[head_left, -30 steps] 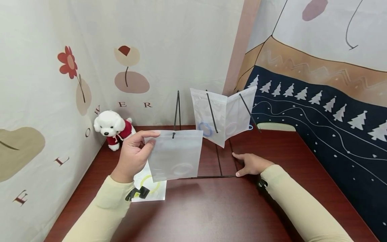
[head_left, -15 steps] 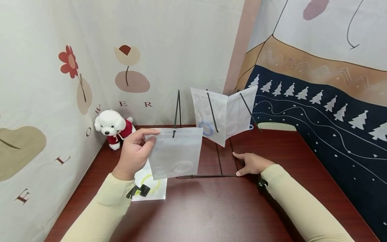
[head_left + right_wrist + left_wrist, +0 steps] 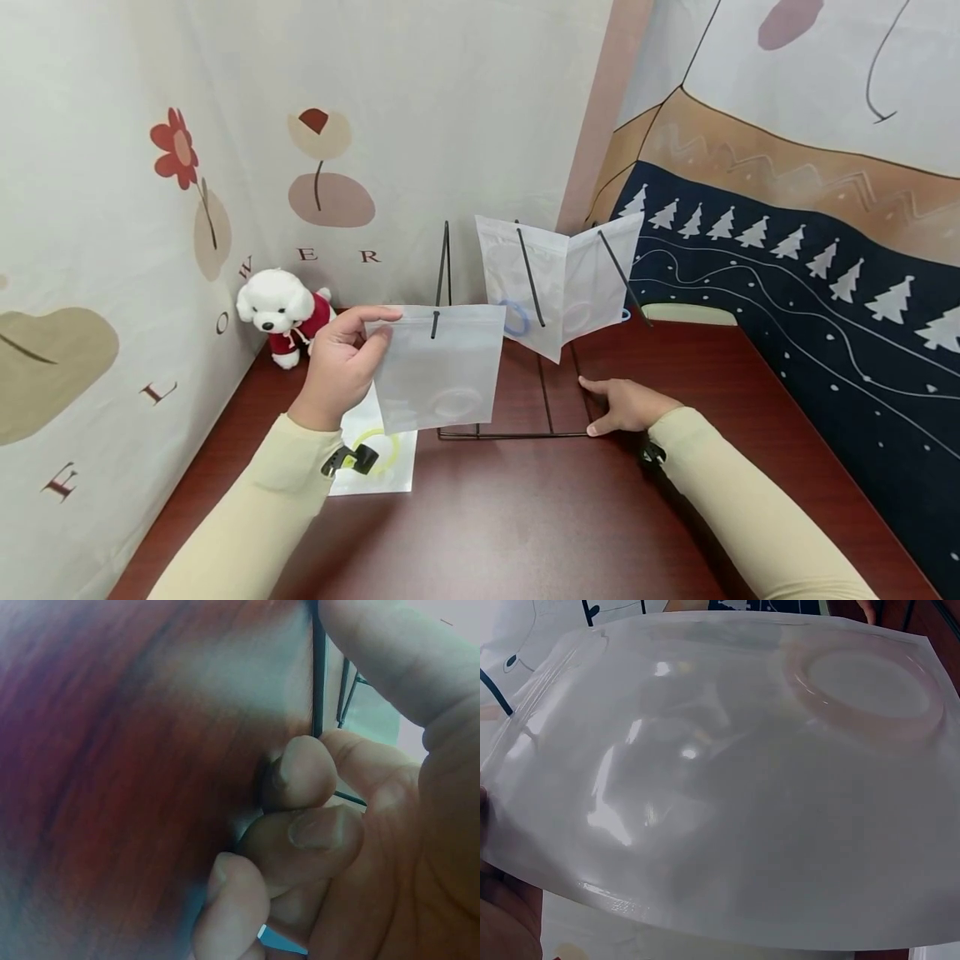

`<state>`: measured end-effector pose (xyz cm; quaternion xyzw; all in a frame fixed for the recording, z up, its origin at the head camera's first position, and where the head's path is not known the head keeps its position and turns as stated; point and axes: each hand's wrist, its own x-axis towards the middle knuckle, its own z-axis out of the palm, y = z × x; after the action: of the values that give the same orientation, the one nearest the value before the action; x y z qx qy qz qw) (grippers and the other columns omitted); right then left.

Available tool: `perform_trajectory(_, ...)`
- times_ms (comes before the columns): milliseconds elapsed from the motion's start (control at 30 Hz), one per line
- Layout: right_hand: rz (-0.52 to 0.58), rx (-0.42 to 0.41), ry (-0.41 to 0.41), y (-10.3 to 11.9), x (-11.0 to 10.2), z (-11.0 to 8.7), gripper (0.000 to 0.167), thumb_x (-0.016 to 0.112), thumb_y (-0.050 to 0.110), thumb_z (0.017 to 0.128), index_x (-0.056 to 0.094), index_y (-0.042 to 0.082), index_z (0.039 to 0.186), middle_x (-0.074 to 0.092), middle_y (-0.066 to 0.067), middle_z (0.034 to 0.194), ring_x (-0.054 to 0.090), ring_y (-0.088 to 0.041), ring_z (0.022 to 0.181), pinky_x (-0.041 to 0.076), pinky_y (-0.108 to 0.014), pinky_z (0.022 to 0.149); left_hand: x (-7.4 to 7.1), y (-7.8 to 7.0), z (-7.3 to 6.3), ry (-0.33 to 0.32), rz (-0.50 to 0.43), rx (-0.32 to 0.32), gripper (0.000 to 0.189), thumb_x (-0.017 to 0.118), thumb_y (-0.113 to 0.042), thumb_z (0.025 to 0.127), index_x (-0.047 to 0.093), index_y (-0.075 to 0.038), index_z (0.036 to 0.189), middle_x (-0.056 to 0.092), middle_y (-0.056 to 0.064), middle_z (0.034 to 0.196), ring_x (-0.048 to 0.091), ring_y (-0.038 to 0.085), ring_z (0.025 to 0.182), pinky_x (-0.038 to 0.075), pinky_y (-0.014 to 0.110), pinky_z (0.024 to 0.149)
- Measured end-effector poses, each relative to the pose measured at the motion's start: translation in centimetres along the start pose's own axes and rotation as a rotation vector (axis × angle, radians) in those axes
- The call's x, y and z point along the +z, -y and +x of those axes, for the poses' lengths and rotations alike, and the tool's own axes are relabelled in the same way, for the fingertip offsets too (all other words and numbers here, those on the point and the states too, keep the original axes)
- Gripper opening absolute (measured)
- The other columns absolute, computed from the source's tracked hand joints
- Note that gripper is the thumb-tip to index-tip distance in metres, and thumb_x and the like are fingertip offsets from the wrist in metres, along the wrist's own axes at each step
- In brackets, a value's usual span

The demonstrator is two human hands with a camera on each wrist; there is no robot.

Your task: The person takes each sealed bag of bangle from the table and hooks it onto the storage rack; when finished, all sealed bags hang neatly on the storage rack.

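Note:
My left hand [image 3: 375, 329] pinches the top left corner of a frosted zip bag [image 3: 442, 367] with a pale pink ring [image 3: 453, 402] inside. The bag's top hole sits on the tip of the left peg [image 3: 444, 267] of a black wire rack [image 3: 517, 434]. The left wrist view is filled by that bag [image 3: 727, 787] and its ring [image 3: 862, 686]. My right hand [image 3: 618, 406] rests on the rack's front right corner. In the right wrist view its thumb and curled fingers [image 3: 300, 772] close on the base wire.
Two more frosted bags [image 3: 525, 283] [image 3: 596, 279] hang on the rack's other pegs, one with a blue ring [image 3: 513, 317]. A bag with a yellow ring [image 3: 382, 462] lies flat on the red-brown table [image 3: 525, 525]. A white plush dog [image 3: 281, 312] sits at the back left by the cloth walls.
My left hand has lifted the bag a little and pushed it farther onto the peg. The right hand has stayed on the rack's corner.

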<state>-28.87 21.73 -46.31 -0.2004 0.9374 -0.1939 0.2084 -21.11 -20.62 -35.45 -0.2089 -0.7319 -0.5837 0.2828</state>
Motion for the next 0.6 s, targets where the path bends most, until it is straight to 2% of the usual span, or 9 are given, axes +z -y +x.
perform_trajectory(400, 0.016, 0.010, -0.004, -0.3, 0.2, 0.1, 0.095, 0.090, 0.029, 0.086, 0.039, 0.009, 0.164, 0.045, -0.022, 0.162, 0.045, -0.043, 0.148, 0.045, -0.055, 0.117, 0.5, 0.6, 1.1, -0.019, 0.008, -0.013, 0.025, 0.059, 0.015, 0.094, 0.076, 0.005, 0.111, 0.074, -0.019, 0.099, 0.035, 0.008, 0.047, 0.032, 0.019, 0.046)
perform_trajectory(600, 0.003, 0.011, -0.009, -0.2, 0.2, 0.0, 0.095, 0.090, 0.029, 0.085, 0.039, 0.009, 0.163, 0.046, -0.022, 0.162, 0.046, -0.042, 0.148, 0.045, -0.055, 0.117, 0.6, 0.8, 1.7, -0.024, -0.009, -0.019, 0.025, 0.059, 0.015, 0.094, 0.075, 0.006, 0.110, 0.070, -0.013, 0.083, 0.034, 0.006, 0.046, 0.030, 0.019, 0.045)
